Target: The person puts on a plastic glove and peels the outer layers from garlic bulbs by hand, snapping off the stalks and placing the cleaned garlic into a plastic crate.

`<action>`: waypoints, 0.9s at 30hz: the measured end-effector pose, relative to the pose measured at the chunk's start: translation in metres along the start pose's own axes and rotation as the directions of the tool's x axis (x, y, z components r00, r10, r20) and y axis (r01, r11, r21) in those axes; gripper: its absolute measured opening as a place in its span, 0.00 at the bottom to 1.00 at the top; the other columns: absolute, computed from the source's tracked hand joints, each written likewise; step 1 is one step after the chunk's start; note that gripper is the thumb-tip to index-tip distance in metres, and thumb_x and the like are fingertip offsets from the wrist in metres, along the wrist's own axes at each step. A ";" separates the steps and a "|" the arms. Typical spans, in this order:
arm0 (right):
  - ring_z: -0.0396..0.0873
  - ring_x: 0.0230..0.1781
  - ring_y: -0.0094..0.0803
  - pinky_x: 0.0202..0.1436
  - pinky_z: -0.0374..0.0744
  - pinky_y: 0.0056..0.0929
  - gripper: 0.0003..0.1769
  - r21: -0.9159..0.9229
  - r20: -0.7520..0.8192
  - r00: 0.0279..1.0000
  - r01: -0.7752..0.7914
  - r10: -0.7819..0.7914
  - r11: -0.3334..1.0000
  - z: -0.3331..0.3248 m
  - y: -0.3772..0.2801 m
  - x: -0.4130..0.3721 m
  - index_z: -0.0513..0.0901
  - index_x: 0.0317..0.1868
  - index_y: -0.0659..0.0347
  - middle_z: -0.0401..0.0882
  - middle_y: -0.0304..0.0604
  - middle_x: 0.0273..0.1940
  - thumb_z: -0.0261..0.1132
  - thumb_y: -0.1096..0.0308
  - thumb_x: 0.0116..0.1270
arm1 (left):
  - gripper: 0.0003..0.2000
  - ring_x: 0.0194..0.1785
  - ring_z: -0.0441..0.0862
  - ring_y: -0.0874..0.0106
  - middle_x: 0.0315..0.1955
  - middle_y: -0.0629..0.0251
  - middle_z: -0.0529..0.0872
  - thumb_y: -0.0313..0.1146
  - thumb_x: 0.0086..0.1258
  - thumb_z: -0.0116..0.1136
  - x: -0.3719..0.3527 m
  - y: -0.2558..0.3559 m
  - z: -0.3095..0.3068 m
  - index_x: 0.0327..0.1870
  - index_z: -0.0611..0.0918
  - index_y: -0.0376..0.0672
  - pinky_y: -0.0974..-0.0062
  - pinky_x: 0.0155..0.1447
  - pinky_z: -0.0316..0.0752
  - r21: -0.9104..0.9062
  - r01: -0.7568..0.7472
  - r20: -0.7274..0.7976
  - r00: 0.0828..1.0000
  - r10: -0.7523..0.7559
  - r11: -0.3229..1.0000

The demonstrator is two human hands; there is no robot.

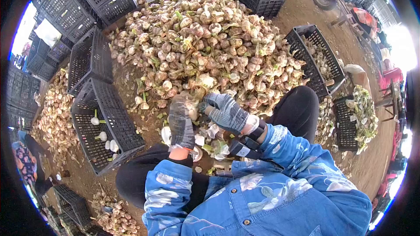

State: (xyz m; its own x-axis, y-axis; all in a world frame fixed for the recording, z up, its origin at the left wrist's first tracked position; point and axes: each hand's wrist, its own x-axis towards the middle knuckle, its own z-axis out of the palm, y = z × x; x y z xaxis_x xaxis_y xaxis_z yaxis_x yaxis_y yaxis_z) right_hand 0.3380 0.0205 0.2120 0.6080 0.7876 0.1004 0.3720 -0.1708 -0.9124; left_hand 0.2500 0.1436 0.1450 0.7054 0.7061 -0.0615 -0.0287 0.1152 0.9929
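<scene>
In front of my lap, my left hand (181,122) wears a grey knit glove, its fingers closed round a garlic bulb (192,110) that is partly hidden by them. My right hand (227,114), gloved the same way, is at the bulb's right side with curled fingers; whatever they grip is hidden. Just beyond both hands rises a big heap of garlic bulbs (205,43) with stems. Peeled skins and leaf scraps (216,148) lie below the hands, between my legs.
At my left stands a black crate (107,126) with a few white cleaned bulbs (101,136) inside. Another crate (315,61) at the right holds garlic pieces. Stacked crates (83,4) rise at the far left. More garlic piles (59,113) and a seated person (28,157) are further left.
</scene>
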 end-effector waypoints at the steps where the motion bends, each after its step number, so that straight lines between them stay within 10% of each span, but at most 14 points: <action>1: 0.74 0.23 0.45 0.28 0.72 0.37 0.12 -0.045 -0.022 1.000 0.005 -0.006 0.999 0.004 0.005 -0.001 0.77 0.32 0.68 0.73 0.55 0.22 0.54 0.65 0.61 | 0.22 0.42 0.76 0.73 0.44 0.68 0.78 0.53 0.70 0.41 0.001 -0.001 -0.004 0.52 0.74 0.45 0.74 0.43 0.74 -0.348 0.364 0.122 0.931 -0.344 0.864; 5: 0.76 0.22 0.44 0.27 0.73 0.36 0.12 0.051 -0.013 0.984 -0.178 0.179 0.983 0.003 0.007 0.000 0.77 0.31 0.68 0.75 0.54 0.21 0.55 0.66 0.59 | 0.25 0.37 0.77 0.76 0.41 0.71 0.79 0.59 0.67 0.40 0.000 0.010 0.002 0.52 0.74 0.49 0.76 0.35 0.75 -0.314 0.498 0.237 0.865 -0.441 0.808; 7: 0.75 0.19 0.46 0.24 0.73 0.36 0.12 0.154 -0.036 0.951 -0.297 0.306 0.942 0.001 0.009 0.003 0.76 0.27 0.68 0.75 0.55 0.19 0.56 0.65 0.57 | 0.22 0.39 0.76 0.75 0.42 0.67 0.77 0.49 0.66 0.49 -0.008 0.018 0.013 0.55 0.69 0.46 0.76 0.40 0.75 0.133 -0.110 0.101 0.990 0.097 0.985; 8: 0.75 0.19 0.46 0.24 0.73 0.36 0.12 0.155 -0.040 0.951 -0.298 0.307 0.942 0.001 0.010 0.003 0.76 0.27 0.68 0.75 0.55 0.19 0.56 0.65 0.57 | 0.23 0.40 0.76 0.75 0.43 0.65 0.76 0.44 0.66 0.54 -0.011 0.022 0.015 0.57 0.66 0.45 0.76 0.42 0.75 0.360 -0.400 0.132 0.916 0.378 0.843; 10: 0.74 0.18 0.46 0.23 0.71 0.37 0.13 0.037 -0.170 0.977 -0.127 0.131 0.991 0.002 0.013 0.003 0.75 0.25 0.68 0.73 0.55 0.18 0.56 0.64 0.57 | 0.24 0.42 0.75 0.75 0.45 0.64 0.75 0.37 0.64 0.58 -0.015 0.032 0.013 0.58 0.63 0.43 0.77 0.45 0.74 0.346 -0.404 0.182 0.914 0.362 0.847; 12: 0.73 0.18 0.32 0.24 0.71 0.30 0.14 -0.034 -0.156 0.981 -0.118 0.111 0.992 0.001 0.009 0.001 0.75 0.25 0.68 0.73 0.46 0.17 0.54 0.64 0.61 | 0.21 0.47 0.73 0.73 0.46 0.62 0.73 0.36 0.66 0.56 -0.019 0.041 0.016 0.56 0.65 0.41 0.78 0.51 0.71 -0.169 0.179 0.135 0.978 -0.157 0.969; 14: 0.72 0.18 0.35 0.24 0.71 0.32 0.14 0.032 -0.131 0.973 -0.189 0.191 0.982 0.001 0.006 0.001 0.75 0.25 0.68 0.72 0.47 0.17 0.55 0.64 0.59 | 0.15 0.28 0.78 0.78 0.33 0.67 0.79 0.46 0.66 0.54 -0.013 0.038 0.010 0.44 0.73 0.46 0.80 0.26 0.74 -0.238 0.450 0.183 0.891 -0.415 0.861; 17: 0.72 0.19 0.38 0.24 0.70 0.34 0.12 -0.016 -0.164 0.976 -0.149 0.144 0.989 0.005 0.014 0.002 0.75 0.26 0.68 0.72 0.49 0.18 0.56 0.64 0.57 | 0.15 0.31 0.78 0.79 0.34 0.68 0.80 0.47 0.66 0.53 -0.006 0.021 0.002 0.43 0.75 0.45 0.81 0.29 0.74 -0.262 0.559 0.250 0.827 -0.504 0.787; 24: 0.75 0.22 0.41 0.26 0.72 0.36 0.09 -0.156 -0.243 0.970 -0.055 0.015 0.986 0.009 0.020 0.000 0.74 0.30 0.67 0.74 0.52 0.22 0.56 0.67 0.58 | 0.23 0.33 0.78 0.78 0.39 0.64 0.78 0.37 0.64 0.58 -0.007 0.017 0.012 0.58 0.66 0.42 0.82 0.34 0.77 0.114 -0.047 0.108 0.994 0.034 0.992; 26: 0.79 0.28 0.45 0.29 0.73 0.41 0.12 0.173 -0.138 0.974 -0.157 0.181 0.972 0.003 0.019 0.000 0.76 0.33 0.66 0.80 0.54 0.28 0.58 0.63 0.57 | 0.28 0.46 0.77 0.72 0.46 0.56 0.75 0.38 0.62 0.61 -0.011 0.043 0.006 0.61 0.64 0.45 0.78 0.48 0.75 -0.266 0.541 0.260 0.837 -0.481 0.798; 27: 0.79 0.28 0.45 0.29 0.73 0.41 0.12 0.171 -0.138 0.974 -0.154 0.178 0.973 0.002 0.018 0.001 0.76 0.33 0.66 0.80 0.54 0.28 0.58 0.63 0.57 | 0.28 0.46 0.77 0.72 0.46 0.56 0.75 0.38 0.62 0.61 -0.010 0.044 0.007 0.61 0.64 0.45 0.78 0.48 0.75 -0.268 0.538 0.261 0.839 -0.478 0.799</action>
